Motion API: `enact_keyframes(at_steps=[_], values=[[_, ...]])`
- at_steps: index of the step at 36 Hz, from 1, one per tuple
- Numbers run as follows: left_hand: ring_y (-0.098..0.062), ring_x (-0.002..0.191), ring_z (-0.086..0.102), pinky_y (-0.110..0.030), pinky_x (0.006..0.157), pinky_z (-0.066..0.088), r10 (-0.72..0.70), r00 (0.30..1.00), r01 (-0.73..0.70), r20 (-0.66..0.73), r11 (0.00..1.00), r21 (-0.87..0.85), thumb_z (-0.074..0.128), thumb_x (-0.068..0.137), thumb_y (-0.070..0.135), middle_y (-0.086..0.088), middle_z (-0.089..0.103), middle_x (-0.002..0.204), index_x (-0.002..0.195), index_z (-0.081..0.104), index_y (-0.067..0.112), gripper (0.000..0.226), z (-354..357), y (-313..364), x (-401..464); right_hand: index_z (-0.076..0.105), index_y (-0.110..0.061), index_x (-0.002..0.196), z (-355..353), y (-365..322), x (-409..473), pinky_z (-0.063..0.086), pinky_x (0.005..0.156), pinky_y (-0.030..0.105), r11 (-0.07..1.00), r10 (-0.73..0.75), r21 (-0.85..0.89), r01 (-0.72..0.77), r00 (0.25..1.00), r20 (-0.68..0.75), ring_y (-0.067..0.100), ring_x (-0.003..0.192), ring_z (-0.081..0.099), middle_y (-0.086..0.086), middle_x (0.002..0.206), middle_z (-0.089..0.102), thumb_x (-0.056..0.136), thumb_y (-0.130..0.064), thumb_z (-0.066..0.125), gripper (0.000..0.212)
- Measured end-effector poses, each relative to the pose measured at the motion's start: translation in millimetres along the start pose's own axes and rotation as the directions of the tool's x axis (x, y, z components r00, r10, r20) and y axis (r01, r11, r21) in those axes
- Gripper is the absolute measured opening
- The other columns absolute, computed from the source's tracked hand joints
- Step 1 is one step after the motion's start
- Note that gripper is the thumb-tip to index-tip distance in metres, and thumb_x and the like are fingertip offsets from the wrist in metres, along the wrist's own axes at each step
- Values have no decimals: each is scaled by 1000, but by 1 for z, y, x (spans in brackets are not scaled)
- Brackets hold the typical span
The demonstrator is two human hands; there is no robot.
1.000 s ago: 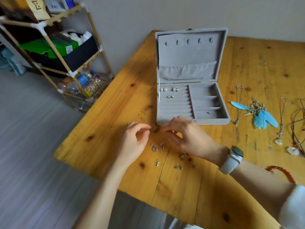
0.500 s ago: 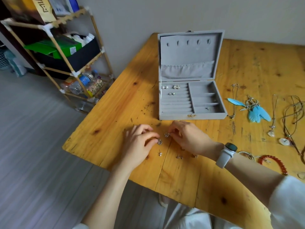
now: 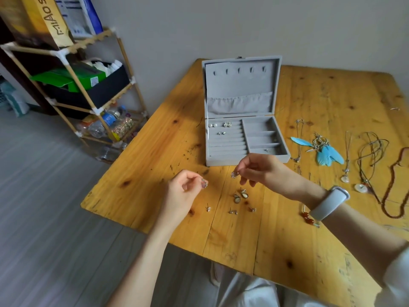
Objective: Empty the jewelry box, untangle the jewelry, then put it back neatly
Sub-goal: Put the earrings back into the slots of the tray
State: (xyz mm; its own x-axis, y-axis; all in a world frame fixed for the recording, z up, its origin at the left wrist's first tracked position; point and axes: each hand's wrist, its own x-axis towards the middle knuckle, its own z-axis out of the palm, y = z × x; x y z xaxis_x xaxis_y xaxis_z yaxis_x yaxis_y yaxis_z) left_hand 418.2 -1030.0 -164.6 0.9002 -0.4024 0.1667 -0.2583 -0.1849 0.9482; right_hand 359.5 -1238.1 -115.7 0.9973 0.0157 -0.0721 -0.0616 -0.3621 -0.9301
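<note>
— So, from the left: what has the left hand (image 3: 181, 191) got?

— A small earring (image 3: 204, 183), pinched between thumb and fingertips at lower centre of the frame, raised off the wooden table (image 3: 155, 147).

— And the right hand (image 3: 259, 171)?

— Just to its right, pinching a second earring (image 3: 234, 174) the same way, below the front edge of the grey jewelry box (image 3: 243, 111), which sits open at centre with a few studs in its ring rolls.

— How will they handle?

— Light, tiny and slippery, I'd judge; best held by the body, not the thin post or hook, which looks easy to bend.

— What's left?

— Loose earrings (image 3: 240, 196) lie on the table under the hands; further right, the blue feather earrings (image 3: 327, 151) and the necklaces (image 3: 367, 156) wait spread out.
</note>
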Motion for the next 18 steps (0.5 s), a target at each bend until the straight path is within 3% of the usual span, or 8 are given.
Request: enact_keyframes(at_steps=[3,5,12,18], values=[[-2,68,63,-11,66,48,-51,999,51,6,997,-59,54,87,-3,-3,66,77,82,60,10,15,6,5,-3,55,-15,81,0,0,-4,47,55,16,993,-3,-121,1,1000,-13,10,64,62,3,77,66,90,-2,50,17],[0,65,61,-11,64,48,-76,997,76,0,995,-64,52,88,-3,-6,63,75,84,58,10,14,9,6,-4,54,-18,80,1,0,-7,46,55,13,970,-18,-243,6,999,-48,3,59,59,-3,71,62,89,-1,50,20],[4,62,56,-7,62,45,-122,992,122,-9,992,-15,54,89,6,4,63,75,84,63,24,21,6,7,-9,63,-14,88,0,-3,-16,42,54,8,985,-43,-167,38,999,-22,-4,58,56,-7,70,61,89,0,52,18],[3,69,61,-7,64,46,-137,990,138,21,990,-25,56,88,5,5,67,81,86,65,24,21,4,14,-11,64,-13,94,-1,-6,-21,42,66,5,890,-103,-450,70,993,-49,5,73,55,-6,84,61,88,-2,52,18]])
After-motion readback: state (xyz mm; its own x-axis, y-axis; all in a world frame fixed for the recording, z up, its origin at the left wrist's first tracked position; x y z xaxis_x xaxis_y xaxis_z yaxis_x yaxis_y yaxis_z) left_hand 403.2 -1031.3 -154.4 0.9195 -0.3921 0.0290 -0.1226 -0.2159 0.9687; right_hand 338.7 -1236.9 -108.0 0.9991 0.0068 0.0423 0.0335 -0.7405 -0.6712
